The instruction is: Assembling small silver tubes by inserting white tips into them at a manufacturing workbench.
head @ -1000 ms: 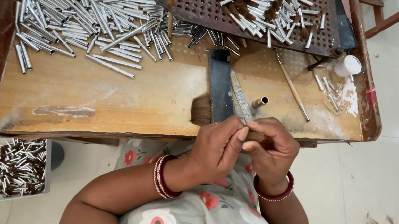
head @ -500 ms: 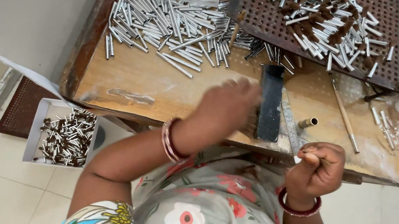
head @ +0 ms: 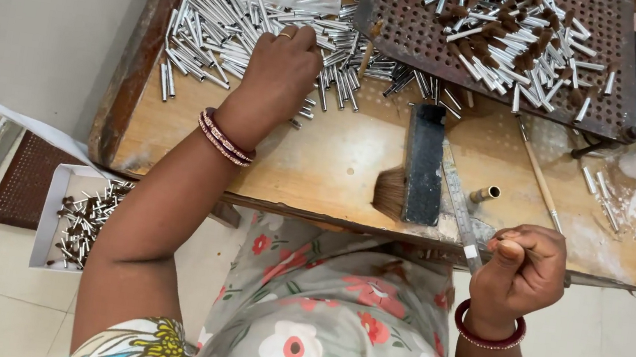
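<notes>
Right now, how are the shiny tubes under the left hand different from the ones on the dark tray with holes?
The tubes under the left hand form a heap of plain silver tubes lying straight on the wooden table. The tubes on the perforated tray lie on dark metal, and many have brown tufts at one end. Both are small, shiny and loosely scattered.

My left arm is stretched forward, left hand point(head: 282, 66) palm down with fingers curled. My right hand point(head: 519, 269) is a loose fist near my body.
</notes>
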